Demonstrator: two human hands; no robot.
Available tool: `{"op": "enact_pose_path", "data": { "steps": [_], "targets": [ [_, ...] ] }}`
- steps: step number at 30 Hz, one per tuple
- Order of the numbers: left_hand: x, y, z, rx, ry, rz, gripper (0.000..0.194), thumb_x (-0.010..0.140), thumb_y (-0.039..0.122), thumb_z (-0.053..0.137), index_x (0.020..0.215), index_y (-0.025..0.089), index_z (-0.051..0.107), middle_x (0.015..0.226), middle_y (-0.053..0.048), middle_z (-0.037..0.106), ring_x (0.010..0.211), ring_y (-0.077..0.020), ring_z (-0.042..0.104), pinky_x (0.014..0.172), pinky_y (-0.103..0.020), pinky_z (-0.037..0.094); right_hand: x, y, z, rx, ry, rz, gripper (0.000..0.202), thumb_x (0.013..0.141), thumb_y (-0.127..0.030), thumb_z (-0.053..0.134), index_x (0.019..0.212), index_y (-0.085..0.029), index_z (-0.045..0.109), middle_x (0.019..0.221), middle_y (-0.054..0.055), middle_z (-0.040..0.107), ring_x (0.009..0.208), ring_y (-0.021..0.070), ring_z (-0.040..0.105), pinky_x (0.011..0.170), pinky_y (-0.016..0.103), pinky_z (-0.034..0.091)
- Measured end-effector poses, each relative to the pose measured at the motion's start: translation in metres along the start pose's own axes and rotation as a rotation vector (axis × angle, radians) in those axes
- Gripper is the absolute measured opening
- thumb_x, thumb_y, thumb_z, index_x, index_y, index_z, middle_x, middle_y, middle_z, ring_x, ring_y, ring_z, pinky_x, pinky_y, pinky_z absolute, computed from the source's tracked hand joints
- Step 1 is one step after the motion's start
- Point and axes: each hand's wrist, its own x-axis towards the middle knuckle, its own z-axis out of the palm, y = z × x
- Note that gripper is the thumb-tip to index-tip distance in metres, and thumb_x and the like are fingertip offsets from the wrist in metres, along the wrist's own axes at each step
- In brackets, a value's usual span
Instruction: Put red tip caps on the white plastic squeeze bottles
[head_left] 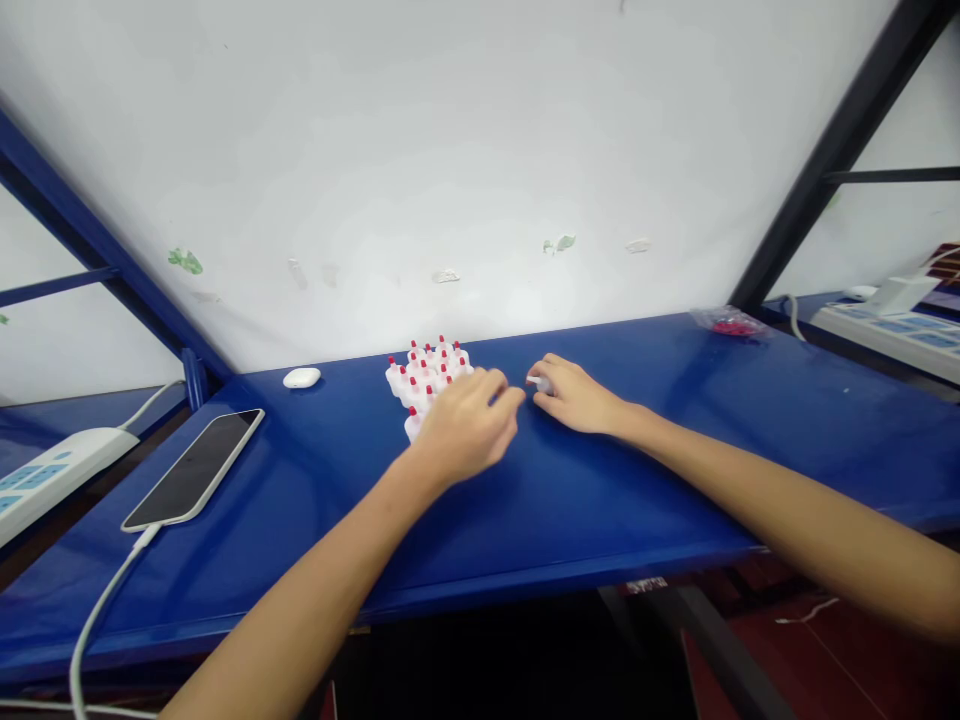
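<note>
Several small white bottles with red caps (424,378) stand close together on the blue table (600,500), near the wall. My left hand (472,422) is in front of their right side and hides some of them. Its thumb and fingers are pinched together; whatever they hold, if anything, is too small to make out. Just to the right, my right hand (574,394) rests low over the table, its fingers closed around a small white bottle (540,383). That bottle's pale tip points left, toward my left hand, and shows no red cap. A gap separates the two hands.
A phone (196,470) with a white cable lies at the left, and a white case (301,377) near the wall. A clear bag with red pieces (731,322) is at the back right. Power strips (60,470) flank the table beyond the frame posts.
</note>
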Motion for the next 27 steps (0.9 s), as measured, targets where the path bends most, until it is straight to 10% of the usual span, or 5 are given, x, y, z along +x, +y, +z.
{"op": "enact_pose_path", "data": {
  "steps": [9, 27],
  "targets": [
    [0.004, 0.013, 0.035, -0.080, -0.263, -0.220, 0.022, 0.095, 0.014, 0.042, 0.113, 0.015, 0.056, 0.105, -0.010, 0.058, 0.075, -0.0173, 0.062, 0.059, -0.028, 0.051, 0.003, 0.011, -0.005, -0.128, -0.003, 0.156, 0.043, 0.082, -0.016, 0.053, 0.124, -0.008, 0.052, 0.096, 0.014, 0.066, 0.100, 0.0287, 0.057, 0.086, 0.037, 0.045],
    [0.002, 0.008, 0.033, -0.014, -0.339, -0.080, 0.016, 0.099, 0.021, 0.044, 0.096, 0.015, 0.058, 0.098, -0.009, 0.060, 0.092, -0.0233, 0.058, 0.069, -0.033, 0.050, -0.007, -0.023, -0.017, -0.149, -0.241, -0.040, 0.007, 0.075, -0.019, 0.054, 0.070, -0.019, 0.059, 0.064, 0.004, 0.064, 0.058, 0.0180, 0.055, 0.056, 0.029, 0.029]
  ]
}}
